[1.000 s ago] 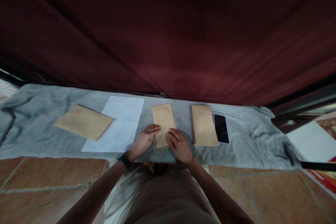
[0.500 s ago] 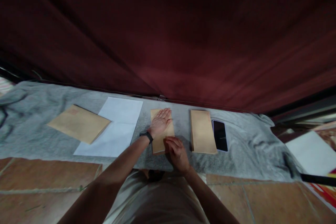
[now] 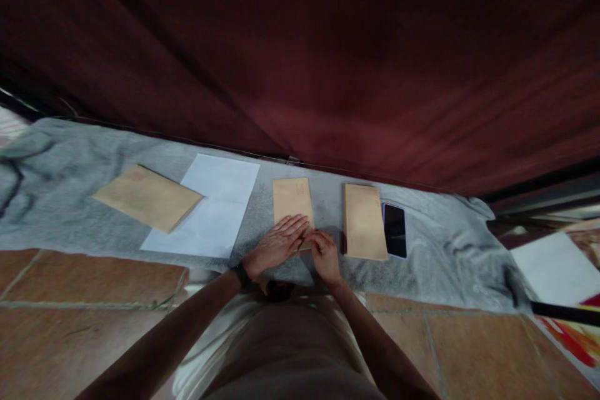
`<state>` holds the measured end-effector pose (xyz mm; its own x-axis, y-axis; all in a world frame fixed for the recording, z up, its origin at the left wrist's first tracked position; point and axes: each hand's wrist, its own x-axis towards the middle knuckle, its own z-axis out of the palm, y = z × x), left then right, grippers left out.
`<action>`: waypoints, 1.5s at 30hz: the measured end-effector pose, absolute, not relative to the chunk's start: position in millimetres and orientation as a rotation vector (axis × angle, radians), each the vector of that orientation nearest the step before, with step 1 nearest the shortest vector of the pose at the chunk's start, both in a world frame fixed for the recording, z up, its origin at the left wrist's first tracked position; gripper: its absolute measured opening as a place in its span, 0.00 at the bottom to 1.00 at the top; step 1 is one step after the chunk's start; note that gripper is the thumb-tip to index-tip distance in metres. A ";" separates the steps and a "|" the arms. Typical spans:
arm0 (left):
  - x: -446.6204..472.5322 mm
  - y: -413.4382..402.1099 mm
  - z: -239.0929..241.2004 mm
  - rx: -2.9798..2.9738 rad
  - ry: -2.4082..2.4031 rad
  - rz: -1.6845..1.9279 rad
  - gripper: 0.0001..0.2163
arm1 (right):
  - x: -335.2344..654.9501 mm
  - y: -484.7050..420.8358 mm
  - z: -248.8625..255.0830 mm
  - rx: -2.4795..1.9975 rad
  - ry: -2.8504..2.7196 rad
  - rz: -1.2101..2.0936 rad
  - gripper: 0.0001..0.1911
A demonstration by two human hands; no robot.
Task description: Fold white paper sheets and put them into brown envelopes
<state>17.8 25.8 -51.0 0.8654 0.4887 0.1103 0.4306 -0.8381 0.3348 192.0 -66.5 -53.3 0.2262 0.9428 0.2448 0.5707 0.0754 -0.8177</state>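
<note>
Bare grey cloth [image 3: 323, 200] leaves an open lane between the middle envelope [image 3: 292, 199] and the envelope stack [image 3: 364, 221] (a phone [image 3: 394, 230] crowds its right edge).

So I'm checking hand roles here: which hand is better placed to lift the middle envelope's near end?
Probably the right hand: its fingers curl at the envelope's near right corner, as if pinching it. The left hand lies flat on top, better for holding it down.

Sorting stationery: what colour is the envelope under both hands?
Tan-brown envelope, red marking near its top; head view.
</note>
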 end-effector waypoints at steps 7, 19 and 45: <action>-22.9 -1.7 -48.3 2.641 0.692 0.384 0.23 | 200.2 -74.3 -59.0 -1.605 -1.412 0.451 0.17; -31.8 -21.5 -47.2 2.829 0.830 0.442 0.17 | 206.1 -86.9 -52.7 -1.598 -1.597 0.463 0.17; 0.8 -7.7 -37.0 2.625 1.134 0.591 0.20 | 193.6 -30.1 -52.4 -1.603 -2.266 0.232 0.28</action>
